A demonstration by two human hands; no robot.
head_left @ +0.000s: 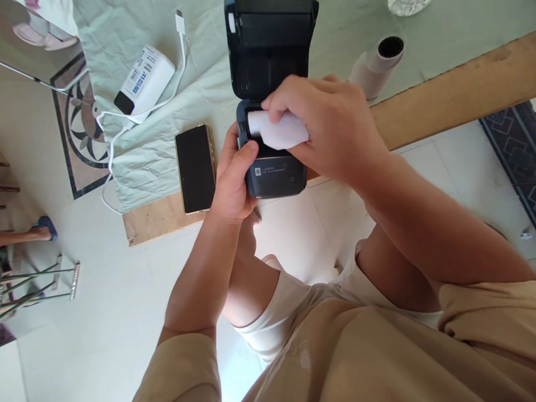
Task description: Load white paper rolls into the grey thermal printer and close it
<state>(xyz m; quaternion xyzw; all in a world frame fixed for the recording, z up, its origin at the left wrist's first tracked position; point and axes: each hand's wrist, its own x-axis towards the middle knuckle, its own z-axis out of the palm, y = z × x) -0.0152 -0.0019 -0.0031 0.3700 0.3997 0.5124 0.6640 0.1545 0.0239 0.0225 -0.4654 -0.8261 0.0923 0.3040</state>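
A small dark label printer (276,177) is held near the table's front edge, its black lid (270,53) swung wide up. My left hand (235,178) wraps round the printer's left side, thumb on the rim. Over the paper bay, my right hand (330,125) grips a white paper roll (282,129) whose left end sits inside the bay. Part of the paper is hidden behind my right fingers. Just left of my left hand lies a phone (195,170) with a dark screen.
On the green tablecloth (205,95) rest a white power adapter (146,78) and a white cable (181,61). Another white paper roll (377,64) is on the right. A bare wooden edge (452,92) borders the table. A person's foot (45,228) shows at far left.
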